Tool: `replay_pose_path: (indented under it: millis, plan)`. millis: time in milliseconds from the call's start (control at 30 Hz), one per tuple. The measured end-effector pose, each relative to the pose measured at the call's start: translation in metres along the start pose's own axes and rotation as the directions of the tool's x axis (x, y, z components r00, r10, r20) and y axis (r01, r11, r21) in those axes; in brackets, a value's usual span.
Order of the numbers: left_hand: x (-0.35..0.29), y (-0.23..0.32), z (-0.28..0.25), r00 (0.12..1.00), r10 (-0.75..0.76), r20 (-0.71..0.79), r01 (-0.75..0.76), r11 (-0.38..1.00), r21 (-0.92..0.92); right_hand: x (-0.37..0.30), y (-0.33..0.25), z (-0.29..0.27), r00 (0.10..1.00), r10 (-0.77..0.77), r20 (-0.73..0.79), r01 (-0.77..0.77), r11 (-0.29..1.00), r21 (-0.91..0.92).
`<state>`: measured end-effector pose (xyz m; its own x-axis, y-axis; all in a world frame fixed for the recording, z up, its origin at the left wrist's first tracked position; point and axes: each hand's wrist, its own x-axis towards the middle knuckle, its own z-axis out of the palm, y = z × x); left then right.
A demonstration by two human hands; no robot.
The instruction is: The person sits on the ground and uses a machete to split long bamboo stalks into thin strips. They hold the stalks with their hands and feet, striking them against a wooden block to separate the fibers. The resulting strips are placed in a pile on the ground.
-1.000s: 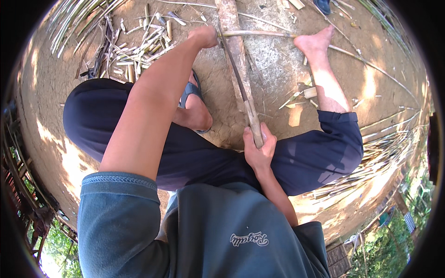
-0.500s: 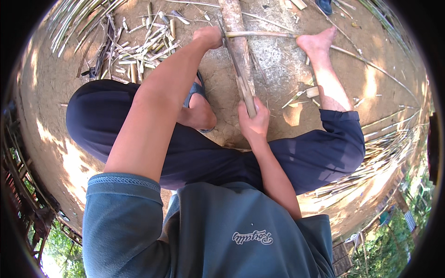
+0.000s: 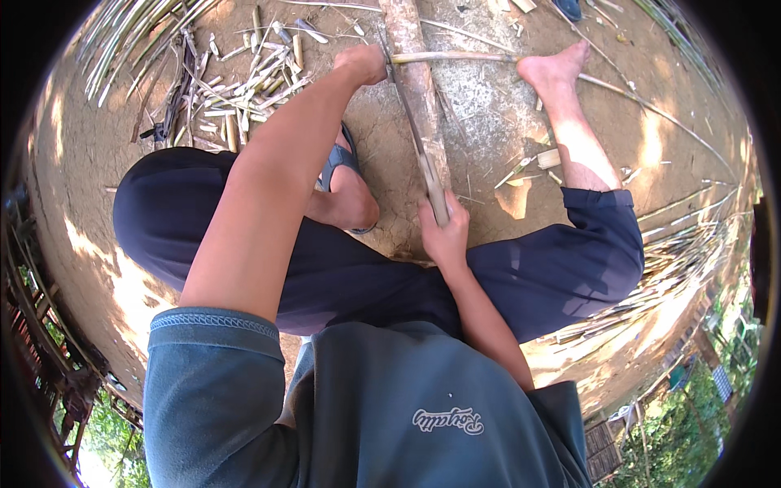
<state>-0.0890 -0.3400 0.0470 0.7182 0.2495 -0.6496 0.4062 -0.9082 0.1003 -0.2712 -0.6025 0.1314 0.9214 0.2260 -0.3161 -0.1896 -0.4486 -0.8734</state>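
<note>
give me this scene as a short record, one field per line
left grip: closed on the end of a pale cane
right grip: closed around the wooden handle of a long-bladed tool
blade: crosses the cane beside the left grip
plank: on the ground, under the cane
bare right foot: over the cane
left foot: in a sandal
cut pieces: scattered, upper left

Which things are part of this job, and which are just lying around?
In use:
bladed tool, in the right hand
pale stalk, apparently in the left hand, under the bare foot
plank beneath

Apparently lying about:
stalks, upper left
pale block
</note>
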Motion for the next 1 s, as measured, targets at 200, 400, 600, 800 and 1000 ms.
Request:
replay_pose_path:
  millis: [200,400,600,800,1000]
  plan:
    - [0.011,-0.001,0.001,0.997,0.046,-0.054,-0.047,0.999,-0.011,-0.019,0.011,-0.012,0.999,0.039,-0.032,-0.039,0.999,0.001]
    - [0.019,-0.004,-0.007,0.999,0.036,-0.031,-0.037,0.999,-0.027,-0.019,-0.016,-0.032,0.994,0.072,0.087,-0.074,0.997,0.027]
    - [0.018,-0.003,-0.002,0.997,0.037,-0.071,-0.039,0.999,-0.030,0.034,-0.014,-0.006,0.993,-0.002,0.120,0.001,1.000,0.008]
    - [0.006,-0.001,-0.008,0.999,0.026,-0.030,-0.027,0.999,-0.032,0.031,0.019,0.004,0.937,0.152,0.316,-0.159,0.987,-0.006]
    - [0.012,-0.002,-0.005,0.998,0.019,-0.059,-0.021,0.999,-0.048,0.051,0.028,0.002,0.849,0.503,0.159,-0.493,0.864,-0.101]
